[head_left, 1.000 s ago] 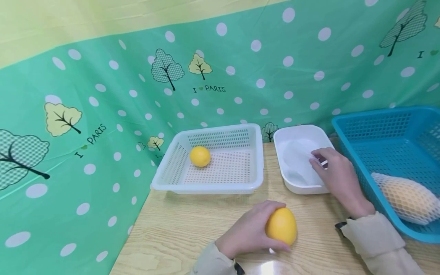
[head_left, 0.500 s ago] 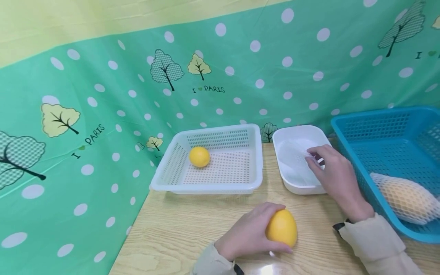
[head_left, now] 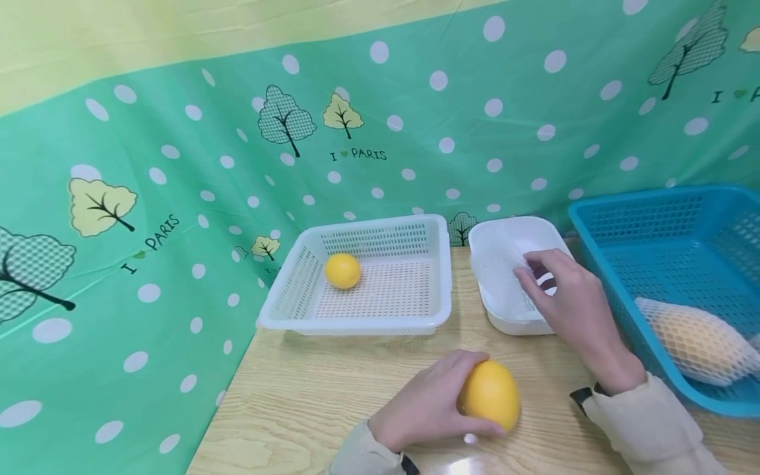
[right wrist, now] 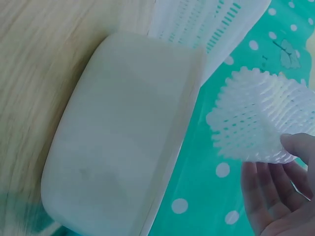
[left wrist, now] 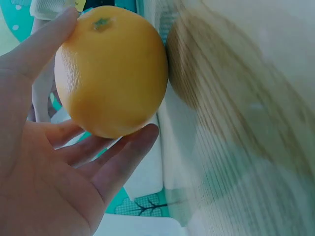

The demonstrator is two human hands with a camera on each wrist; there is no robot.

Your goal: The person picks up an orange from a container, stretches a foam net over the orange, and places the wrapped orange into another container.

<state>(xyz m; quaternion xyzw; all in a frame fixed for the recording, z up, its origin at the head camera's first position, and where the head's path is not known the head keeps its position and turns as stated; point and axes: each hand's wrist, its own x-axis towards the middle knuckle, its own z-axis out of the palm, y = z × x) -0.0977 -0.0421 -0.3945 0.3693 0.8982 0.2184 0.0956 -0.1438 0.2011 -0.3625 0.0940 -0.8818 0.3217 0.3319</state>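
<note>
1. Yellow fruit [head_left: 491, 394]: sits low at the table [head_left: 297, 396], apparently touching it, directly right of the left hand [head_left: 424, 402].
2. Left hand: grips the fruit from its left side. The thumb [left wrist: 49, 37] lies on the near side; the fingers [left wrist: 125, 157] curl round the far side.
3. Right hand [head_left: 570, 297]: pinches the white foam net [right wrist: 261, 115] between thumb and fingers, above the bin [head_left: 528, 326]. In the right wrist view, the net is apart from the bin rim.
4. Governing relation: the net lies beyond the fruit, almost straight ahead of it, and well apart. The right fingers are ahead and to the right of the fruit. The left hand is the nearer to the fruit.
5. Axes: the fruit is nearly round, with no marked long axis. The net spreads leftward from the pinch, its scalloped edge free. Whether its mouth is parted cannot be told.
6. Stem scar [left wrist: 102, 23]: near the top of the fruit in the left wrist view, beside the thumb tip.
7. Surroundings: a second fruit [head_left: 342, 271] lies in the white basket [head_left: 356, 324], left of the bin. A netted fruit [head_left: 691, 340] lies in the blue basket [head_left: 671, 264], right of the bin.
</note>
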